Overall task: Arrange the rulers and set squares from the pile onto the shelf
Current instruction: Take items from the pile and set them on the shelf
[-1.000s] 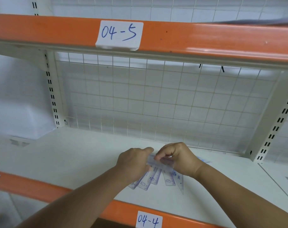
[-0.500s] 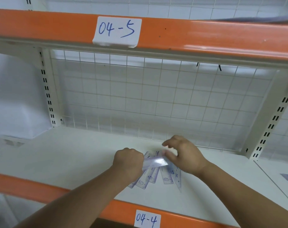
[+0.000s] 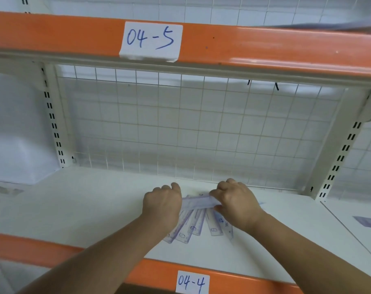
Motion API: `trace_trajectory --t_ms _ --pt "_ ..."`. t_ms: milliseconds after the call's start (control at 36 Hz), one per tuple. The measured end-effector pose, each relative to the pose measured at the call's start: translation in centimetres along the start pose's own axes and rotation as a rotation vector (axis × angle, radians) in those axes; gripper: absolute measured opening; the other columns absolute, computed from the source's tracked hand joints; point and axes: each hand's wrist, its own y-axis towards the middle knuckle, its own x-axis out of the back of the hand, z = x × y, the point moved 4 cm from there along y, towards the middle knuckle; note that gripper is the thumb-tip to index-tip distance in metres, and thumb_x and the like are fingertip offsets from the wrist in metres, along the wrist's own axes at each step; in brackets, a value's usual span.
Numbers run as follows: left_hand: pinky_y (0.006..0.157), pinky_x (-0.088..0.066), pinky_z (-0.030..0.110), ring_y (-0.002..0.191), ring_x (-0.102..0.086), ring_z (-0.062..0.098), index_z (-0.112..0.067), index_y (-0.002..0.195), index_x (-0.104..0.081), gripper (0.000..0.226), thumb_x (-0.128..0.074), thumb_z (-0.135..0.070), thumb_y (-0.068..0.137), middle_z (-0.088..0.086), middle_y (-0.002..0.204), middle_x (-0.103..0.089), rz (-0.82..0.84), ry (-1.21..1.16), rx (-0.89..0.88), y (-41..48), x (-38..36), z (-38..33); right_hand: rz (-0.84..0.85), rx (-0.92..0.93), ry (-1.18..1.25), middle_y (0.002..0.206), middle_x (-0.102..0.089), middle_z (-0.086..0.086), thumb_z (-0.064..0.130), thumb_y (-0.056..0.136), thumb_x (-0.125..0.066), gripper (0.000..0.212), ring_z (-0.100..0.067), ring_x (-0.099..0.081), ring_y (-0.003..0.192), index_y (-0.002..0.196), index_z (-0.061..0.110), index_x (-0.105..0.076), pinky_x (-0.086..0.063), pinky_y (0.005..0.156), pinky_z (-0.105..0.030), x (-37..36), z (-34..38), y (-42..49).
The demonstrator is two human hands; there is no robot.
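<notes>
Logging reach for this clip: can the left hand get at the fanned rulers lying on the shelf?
Likely yes: the fanned rulers lie just beneath the left hand, nothing between, though it grips a crosswise ruler.

The rulers (image 3: pixel 191 227) fanned on the shelf (image 3: pixel 91 209) are thin, clear plastic, smooth and printed with purple marks. The top ruler (image 3: pixel 198 202) lying across them is the same see-through plastic and catches a pale sheen. The shelf board looks like white painted metal, smooth and matt. The upper beam (image 3: pixel 265 45) is orange painted metal, glossy enough to show bright streaks of light, and the lower beam (image 3: pixel 21 245) has the same coat. Label 04-5 (image 3: pixel 150 41) and label 04-4 (image 3: pixel 192 283) are matt white paper written in blue ink. The back grid (image 3: pixel 180 128) is thin white-coated wire. The slotted upright (image 3: pixel 337 149) is dull cream painted metal.
</notes>
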Motion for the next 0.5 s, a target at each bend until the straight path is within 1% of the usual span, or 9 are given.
trace_trajectory --t_ms 56,111,139,194,250,306,361,444,500 --pt "0.066 -0.036 0.026 0.099 -0.059 0.020 -0.013 0.119 -0.046 0.042 -0.068 -0.020 0.083 0.001 0.109 -0.059 -0.010 -0.015 0.008 0.0 -0.2 0.4 0.003 -0.039 -0.001 0.053 -0.050 0.004 0.021 0.035 -0.088 0.034 -0.019 -0.049 0.050 0.054 0.020 -0.060 -0.028 0.043 -0.025 -0.1 -0.4 -0.2" --pt "0.066 -0.036 0.025 0.099 -0.060 0.019 -0.016 0.110 -0.052 0.029 -0.066 -0.018 0.084 0.000 0.106 -0.061 0.015 -0.050 0.010 0.0 -0.3 0.6 0.021 -0.085 0.020 0.055 -0.052 0.004 0.023 0.039 -0.089 0.033 -0.018 -0.050 0.052 0.058 0.020 -0.063 -0.031 0.042 -0.026 -0.4 -0.5 -0.5" --pt "0.066 -0.036 0.025 0.097 -0.060 0.018 -0.018 0.106 -0.054 0.023 -0.065 -0.018 0.085 -0.002 0.101 -0.061 0.034 -0.054 0.008 0.0 -0.3 0.7 0.029 -0.118 0.032 0.059 -0.055 0.004 0.024 0.045 -0.088 0.029 -0.018 -0.052 0.056 0.063 0.020 -0.066 -0.036 0.045 -0.027 -0.5 -0.6 -0.5" --pt "0.065 -0.036 0.024 0.091 -0.060 0.017 -0.022 0.094 -0.057 0.010 -0.062 -0.019 0.087 -0.005 0.081 -0.054 0.071 -0.045 -0.013 0.0 -0.3 0.6 0.034 -0.200 0.104 0.076 -0.061 -0.001 0.023 0.068 -0.075 0.016 -0.023 -0.055 0.074 0.080 0.016 -0.067 -0.041 0.059 -0.030 -0.7 -0.8 -0.8" --pt "0.064 -0.035 0.024 0.087 -0.059 0.017 -0.024 0.083 -0.052 0.010 -0.059 -0.021 0.090 -0.007 0.071 -0.047 0.090 -0.061 -0.040 -0.1 -0.4 0.4 0.099 -0.309 0.266 0.084 -0.058 -0.002 0.022 0.079 -0.062 0.009 -0.023 -0.053 0.083 0.087 0.016 -0.062 -0.035 0.066 -0.027 -0.8 -0.8 -0.8" --pt "0.064 -0.035 0.024 0.090 -0.061 0.018 -0.023 0.082 -0.050 0.012 -0.055 -0.024 0.093 -0.004 0.084 -0.059 0.095 -0.119 -0.072 -0.1 -0.5 0.0 0.147 -0.459 0.453 0.083 -0.058 0.003 0.027 0.080 -0.065 0.012 -0.018 -0.053 0.081 0.089 0.020 -0.062 -0.035 0.065 -0.025 -0.9 -0.7 -0.9" --pt "0.066 -0.036 0.024 0.094 -0.062 0.020 -0.022 0.088 -0.055 0.007 -0.052 -0.023 0.095 -0.001 0.100 -0.065 0.090 -0.180 -0.098 -0.1 -0.5 -0.5 0.178 -0.570 0.584 0.080 -0.056 0.007 0.033 0.078 -0.070 0.017 -0.014 -0.053 0.078 0.086 0.021 -0.059 -0.037 0.064 -0.024 -1.0 -0.3 -0.8" --pt "0.069 -0.038 0.026 0.099 -0.061 0.024 -0.017 0.100 -0.059 0.018 -0.046 -0.028 0.098 0.002 0.106 -0.064 0.111 -0.276 -0.108 0.0 -0.7 -1.0 0.221 -0.612 0.641 0.083 -0.056 0.007 0.034 0.075 -0.075 0.024 -0.014 -0.053 0.079 0.086 0.022 -0.058 -0.039 0.067 -0.023 -1.3 0.6 -0.7" --pt "0.069 -0.039 0.026 0.099 -0.061 0.026 -0.016 0.101 -0.059 0.018 -0.045 -0.027 0.098 0.003 0.107 -0.064 0.134 -0.316 -0.094 0.1 -0.7 -1.2 0.243 -0.607 0.623 0.086 -0.057 0.005 0.034 0.075 -0.074 0.027 -0.014 -0.054 0.081 0.094 0.018 -0.061 -0.042 0.069 -0.024 -1.3 1.1 -0.7"
